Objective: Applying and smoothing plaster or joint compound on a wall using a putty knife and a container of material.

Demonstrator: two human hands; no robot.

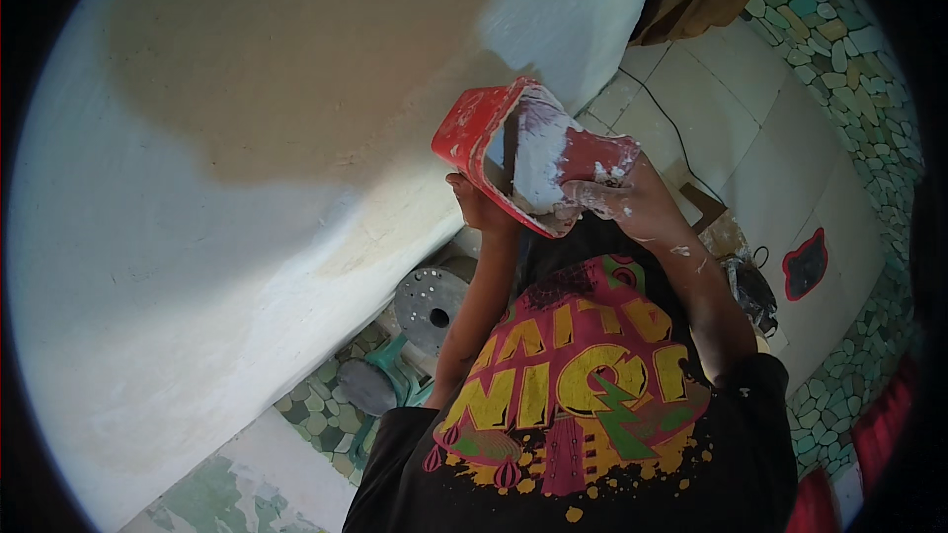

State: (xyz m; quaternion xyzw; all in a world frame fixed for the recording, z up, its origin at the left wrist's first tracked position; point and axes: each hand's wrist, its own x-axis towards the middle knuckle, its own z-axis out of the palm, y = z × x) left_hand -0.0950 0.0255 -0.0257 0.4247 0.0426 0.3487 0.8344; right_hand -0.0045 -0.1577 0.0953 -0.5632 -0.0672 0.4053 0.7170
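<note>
While the left hand (479,205) grips the near side of a red container (468,120), its fingers partly hidden, that container sits just beyond it, right of a whitish wall (247,247). The right hand (604,199) clasps a paste-smeared red scraper (591,155), extending leftward to the container's open mouth.

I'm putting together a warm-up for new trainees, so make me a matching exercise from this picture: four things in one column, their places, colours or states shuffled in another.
Things:
1. Left hand
2. Right hand
3. Disc with holes
4. Thin cable

Places, colours or states:
A. Lying on the pale floor tiles
B. Gripping the red scraper smeared with white
C. Round and grey
D. Holding the red tub

Pairs: 1-D, 2-B, 3-C, 4-A
</note>
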